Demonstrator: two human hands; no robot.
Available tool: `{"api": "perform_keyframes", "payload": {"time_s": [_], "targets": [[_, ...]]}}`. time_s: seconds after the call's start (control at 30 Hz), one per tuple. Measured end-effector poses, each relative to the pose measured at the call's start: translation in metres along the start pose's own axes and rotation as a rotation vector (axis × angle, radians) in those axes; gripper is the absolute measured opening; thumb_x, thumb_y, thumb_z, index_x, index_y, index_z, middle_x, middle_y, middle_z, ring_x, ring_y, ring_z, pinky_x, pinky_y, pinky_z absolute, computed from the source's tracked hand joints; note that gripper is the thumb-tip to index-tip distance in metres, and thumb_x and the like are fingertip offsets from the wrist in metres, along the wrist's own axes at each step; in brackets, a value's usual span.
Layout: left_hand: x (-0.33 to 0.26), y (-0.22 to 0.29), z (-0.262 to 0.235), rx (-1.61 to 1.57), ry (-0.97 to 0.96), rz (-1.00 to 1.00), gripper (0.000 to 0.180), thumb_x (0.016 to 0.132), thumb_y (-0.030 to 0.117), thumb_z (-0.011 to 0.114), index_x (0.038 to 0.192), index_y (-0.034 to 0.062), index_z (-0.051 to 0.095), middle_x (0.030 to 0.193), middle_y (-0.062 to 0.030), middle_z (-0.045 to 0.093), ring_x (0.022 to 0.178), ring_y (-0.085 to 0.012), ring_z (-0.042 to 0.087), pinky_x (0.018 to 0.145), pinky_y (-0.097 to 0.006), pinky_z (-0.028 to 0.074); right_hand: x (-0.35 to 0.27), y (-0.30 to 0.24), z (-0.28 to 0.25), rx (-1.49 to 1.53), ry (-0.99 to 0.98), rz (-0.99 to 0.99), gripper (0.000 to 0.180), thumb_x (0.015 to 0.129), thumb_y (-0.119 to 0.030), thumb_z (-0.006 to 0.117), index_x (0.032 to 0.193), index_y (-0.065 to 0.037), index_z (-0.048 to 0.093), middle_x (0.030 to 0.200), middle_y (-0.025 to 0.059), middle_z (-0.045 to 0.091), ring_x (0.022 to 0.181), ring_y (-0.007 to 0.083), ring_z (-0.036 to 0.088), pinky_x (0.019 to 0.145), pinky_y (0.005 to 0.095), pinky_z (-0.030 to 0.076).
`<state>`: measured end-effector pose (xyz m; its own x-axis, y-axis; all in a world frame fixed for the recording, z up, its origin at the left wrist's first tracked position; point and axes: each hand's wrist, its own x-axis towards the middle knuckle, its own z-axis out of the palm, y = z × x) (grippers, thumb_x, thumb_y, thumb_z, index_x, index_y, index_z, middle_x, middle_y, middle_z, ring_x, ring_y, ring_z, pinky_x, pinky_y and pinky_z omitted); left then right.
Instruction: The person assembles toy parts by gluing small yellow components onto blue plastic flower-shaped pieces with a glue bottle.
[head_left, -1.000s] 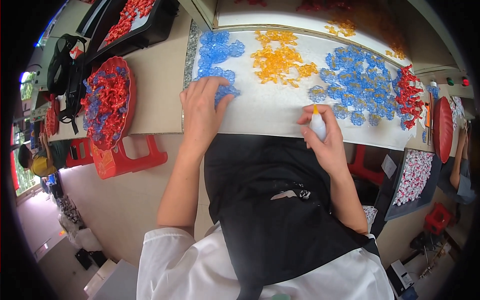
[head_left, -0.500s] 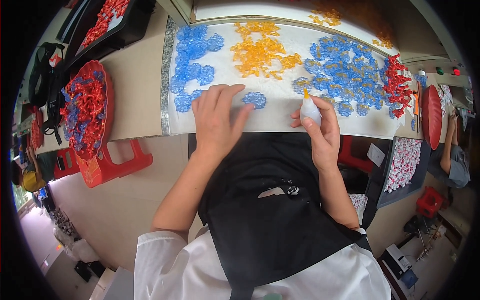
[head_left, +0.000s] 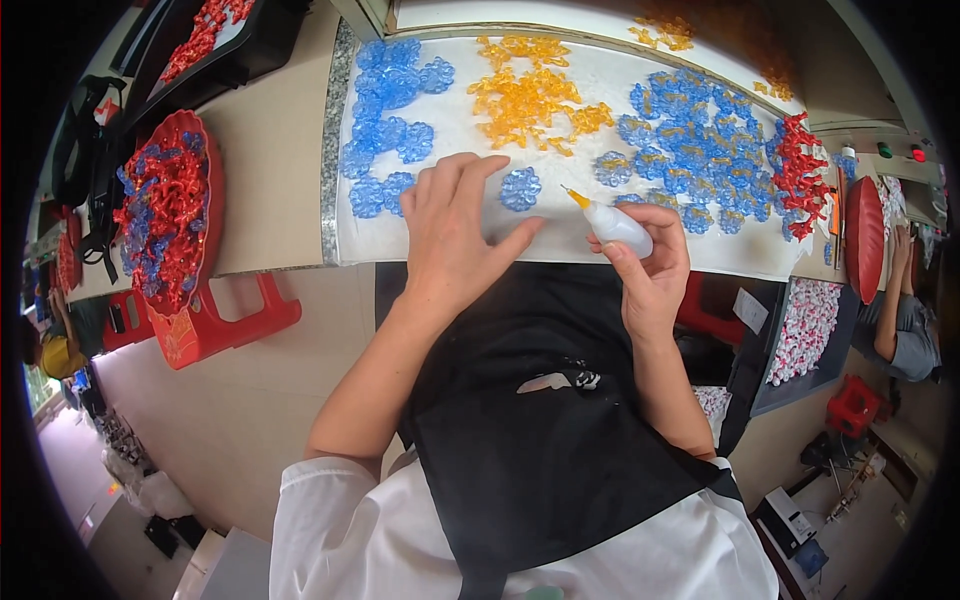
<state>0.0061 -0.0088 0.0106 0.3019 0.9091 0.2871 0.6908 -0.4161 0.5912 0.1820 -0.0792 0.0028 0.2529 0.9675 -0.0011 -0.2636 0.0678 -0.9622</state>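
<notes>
A white squeeze bottle [head_left: 617,230] with a yellow tip and fine nozzle is gripped in my right hand [head_left: 655,262], its nozzle tilted up to the left. A single blue translucent flower-shaped piece [head_left: 520,188] lies on the white sheet [head_left: 450,235] between my hands. Beside that piece, my left hand [head_left: 455,230] hovers with thumb and fingers apart, holding nothing. Loose blue flower pieces [head_left: 392,88] sit at the left of the sheet. Orange translucent pieces [head_left: 525,95] are heaped at the middle back. To the right, many blue flowers [head_left: 695,145] carry orange centres.
Red branching pieces [head_left: 798,175] lie at the sheet's right end, near a red dish [head_left: 864,240]. At left, a red scalloped tray [head_left: 213,205] holds red and blue pieces, in front of a black bin [head_left: 265,75]. A red stool [head_left: 225,325] stands below. Co-workers sit at both sides.
My left hand has drawn slightly right, its thumb off the single blue flower, which now sits a little farther right and back. The bottle has tipped from upright toward the left.
</notes>
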Motion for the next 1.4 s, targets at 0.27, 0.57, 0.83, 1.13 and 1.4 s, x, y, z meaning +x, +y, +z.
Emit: {"api": "perform_keyframes", "payload": {"time_s": [0.27, 0.57, 0.83, 1.13, 1.4], "targets": [[0.001, -0.01, 0.001, -0.1, -0.116, 0.057, 0.037, 0.068, 0.011, 0.071, 0.104, 0.0135, 0.061, 0.101, -0.0035, 0.051, 0.095, -0.0224, 0.047, 0.078, -0.035, 0.031, 0.008, 0.006, 0.008, -0.143, 0.013, -0.17, 0.033, 0.071, 0.005, 0.071, 0.098, 0.0, 0.054, 0.1, 0.0079, 0.054, 0.091, 0.0134, 0.053, 0.08, 0.0253, 0.043], [0.001, -0.009, 0.001, -0.101, -0.104, 0.062, 0.037, 0.068, 0.01, 0.071, 0.104, 0.0146, 0.061, 0.1, -0.0021, 0.051, 0.095, -0.0215, 0.048, 0.076, -0.035, 0.031, 0.01, 0.015, 0.01, -0.383, -0.008, -0.293, 0.032, 0.067, 0.003, 0.075, 0.093, 0.001, 0.058, 0.092, 0.0074, 0.053, 0.084, 0.0141, 0.054, 0.073, 0.0252, 0.044], [0.001, -0.009, 0.002, -0.09, -0.094, 0.072, 0.038, 0.067, 0.01, 0.071, 0.103, 0.0148, 0.061, 0.1, -0.0018, 0.051, 0.095, -0.0215, 0.048, 0.075, -0.035, 0.031, 0.011, 0.018, 0.012, -0.41, 0.017, -0.3, 0.031, 0.066, 0.001, 0.077, 0.091, 0.001, 0.058, 0.089, 0.0086, 0.055, 0.08, 0.0158, 0.055, 0.068, 0.026, 0.045], [0.002, -0.009, 0.002, -0.091, -0.095, 0.076, 0.037, 0.068, 0.01, 0.071, 0.103, 0.0146, 0.061, 0.1, -0.0017, 0.051, 0.094, -0.021, 0.048, 0.075, -0.034, 0.031, 0.012, 0.017, 0.011, -0.475, 0.013, -0.328, 0.029, 0.065, 0.0, 0.077, 0.088, 0.001, 0.058, 0.084, 0.0086, 0.056, 0.077, 0.0176, 0.054, 0.066, 0.0271, 0.045], [0.004, -0.008, -0.003, -0.156, -0.098, 0.036, 0.033, 0.07, 0.013, 0.071, 0.102, 0.0129, 0.063, 0.097, -0.0034, 0.053, 0.093, -0.0216, 0.049, 0.078, -0.034, 0.033, 0.005, 0.005, 0.006, -0.277, 0.068, -0.284, 0.033, 0.068, 0.004, 0.074, 0.094, 0.0, 0.053, 0.093, 0.0096, 0.055, 0.087, 0.0161, 0.054, 0.076, 0.027, 0.044]]}}
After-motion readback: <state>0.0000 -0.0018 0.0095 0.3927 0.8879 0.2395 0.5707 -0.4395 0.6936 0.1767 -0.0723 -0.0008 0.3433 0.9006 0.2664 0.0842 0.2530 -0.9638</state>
